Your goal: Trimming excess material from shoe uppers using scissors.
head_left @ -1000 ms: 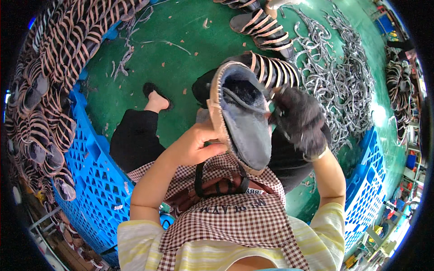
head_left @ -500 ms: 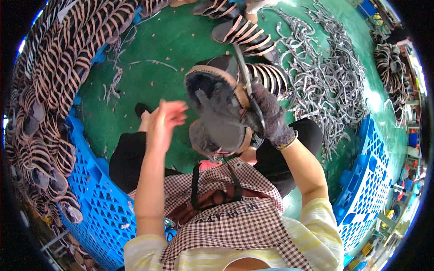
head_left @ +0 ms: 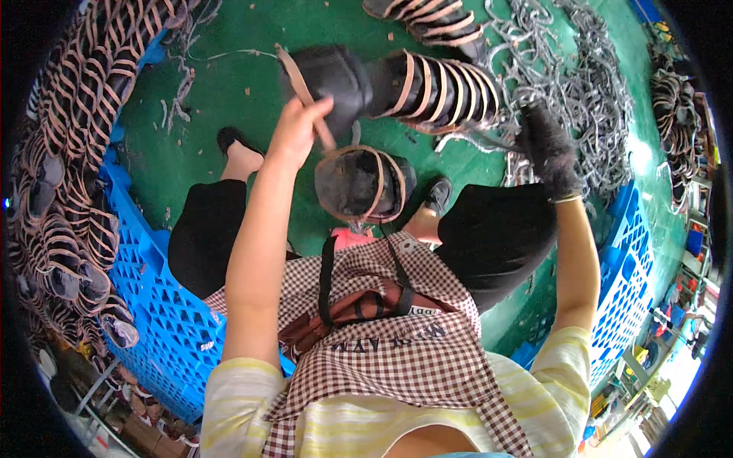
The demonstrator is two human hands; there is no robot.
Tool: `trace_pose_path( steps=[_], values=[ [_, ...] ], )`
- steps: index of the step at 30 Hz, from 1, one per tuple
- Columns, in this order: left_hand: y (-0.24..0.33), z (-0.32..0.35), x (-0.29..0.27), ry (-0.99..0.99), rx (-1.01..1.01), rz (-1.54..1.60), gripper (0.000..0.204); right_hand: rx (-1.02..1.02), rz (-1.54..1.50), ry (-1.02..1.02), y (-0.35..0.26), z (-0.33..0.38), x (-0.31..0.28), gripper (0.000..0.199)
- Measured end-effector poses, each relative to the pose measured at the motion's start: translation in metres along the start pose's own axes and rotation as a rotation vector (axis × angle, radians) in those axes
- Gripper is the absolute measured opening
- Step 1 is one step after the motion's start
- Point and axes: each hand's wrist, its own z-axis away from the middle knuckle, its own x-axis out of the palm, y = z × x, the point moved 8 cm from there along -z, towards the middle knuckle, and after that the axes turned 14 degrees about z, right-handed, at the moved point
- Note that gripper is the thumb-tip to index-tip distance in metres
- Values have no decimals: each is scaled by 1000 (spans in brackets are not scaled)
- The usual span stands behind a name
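Note:
My left hand (head_left: 294, 133) is closed around the tan sole edge of a black slipper (head_left: 328, 84), held up on its side with the toe part facing right. My right hand (head_left: 546, 149), in a dark knitted glove, hovers over a heap of grey trimmings (head_left: 588, 99) at the right. A grey strip (head_left: 485, 143) trails from it to the left, slightly blurred, and the fingers look closed on it. Between my knees, below the held slipper, is another dark slipper (head_left: 363, 183) with a tan edge.
A nested row of black slippers (head_left: 447, 91) with tan edges lies on the green floor ahead, with another row (head_left: 435, 23) beyond. Long stacks of slippers (head_left: 76, 137) fill the left side. Blue plastic pallets (head_left: 164, 305) flank me on both sides.
My left hand has taken hold of the slipper, which has moved up and left and turned. My gloved right hand has left the slipper and swung right to the heap with the grey strip.

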Motion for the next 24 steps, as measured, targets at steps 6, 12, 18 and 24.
trace_pose_path(
  steps=[6, 12, 18, 24],
  values=[
    [-200, 30, -123, 201, -454, -996, 25, 413, -167, 161, 58, -5, 1, 29],
    [-211, 18, -85, 315, 40, -1220, 46, 307, 55, 263, 57, -4, 0, 44],
    [-189, -132, 1, 210, 331, -925, 64, 550, -871, 328, 89, 11, 43, 23],
    [-183, -176, 10, 62, -2, -640, 26, 324, -494, 238, 33, -13, -15, 24]
  ],
)
